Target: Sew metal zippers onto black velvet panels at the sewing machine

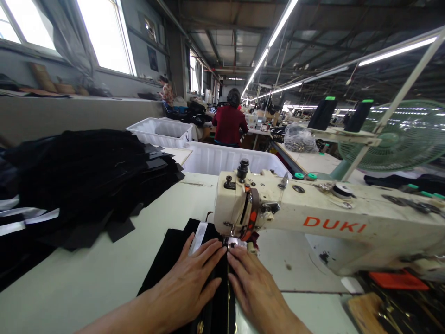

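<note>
A black fabric piece [163,255] lies under the needle area of a cream sewing machine [288,208]. My left hand [194,273] rests flat on the fabric with its fingers spread, beside a pale reflective strip [199,237]. On the other side, my right hand [253,278] lies with fingers stretched along the fabric's right edge, close to the presser foot. Between the hands a thin gold-coloured line, perhaps a zipper [228,297], runs down the fabric. The fingertips partly hide the stitching spot.
A big pile of black cut fabric [86,171] covers the table's left side. White plastic bins [225,157] stand behind the machine. At the right are thread cones [322,114], a green fan [399,134] and a red tray [398,280] near metal tools. A person in dark red [230,123] sits ahead.
</note>
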A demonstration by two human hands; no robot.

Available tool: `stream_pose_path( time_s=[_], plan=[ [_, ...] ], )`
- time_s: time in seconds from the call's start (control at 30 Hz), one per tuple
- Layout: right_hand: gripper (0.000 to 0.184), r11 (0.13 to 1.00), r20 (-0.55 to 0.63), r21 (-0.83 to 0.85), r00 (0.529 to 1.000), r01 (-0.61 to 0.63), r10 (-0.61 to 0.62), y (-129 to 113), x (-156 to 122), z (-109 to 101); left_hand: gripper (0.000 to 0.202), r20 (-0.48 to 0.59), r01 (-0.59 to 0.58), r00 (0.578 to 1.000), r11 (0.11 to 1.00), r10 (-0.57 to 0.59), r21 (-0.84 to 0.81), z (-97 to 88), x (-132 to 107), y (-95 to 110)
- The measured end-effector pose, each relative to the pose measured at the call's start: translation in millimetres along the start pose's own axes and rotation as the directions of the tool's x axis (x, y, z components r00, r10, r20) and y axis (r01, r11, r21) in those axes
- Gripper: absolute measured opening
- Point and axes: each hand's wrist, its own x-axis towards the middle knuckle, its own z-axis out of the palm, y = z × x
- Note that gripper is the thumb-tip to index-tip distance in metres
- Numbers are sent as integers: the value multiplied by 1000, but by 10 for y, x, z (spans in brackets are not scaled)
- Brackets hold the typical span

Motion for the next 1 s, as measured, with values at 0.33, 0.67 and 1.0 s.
stream_pose_path(
  time_s=[0.33,0.67,1.0],
  plan=[
    [46,1000,44,18,999,-5,4,38,15,-17,57,-52,-49,997,998,51,32,25,22,-18],
    [51,979,-7,186,996,-83,85,-343,-519,-399,83,38,-89,995,996,88,29,-164,-487,558],
    [42,965,-124,257,992,46,-14,-813,-929,-202,42,65,301,945,773,-321,-558,-425,-760,590]
  ],
)
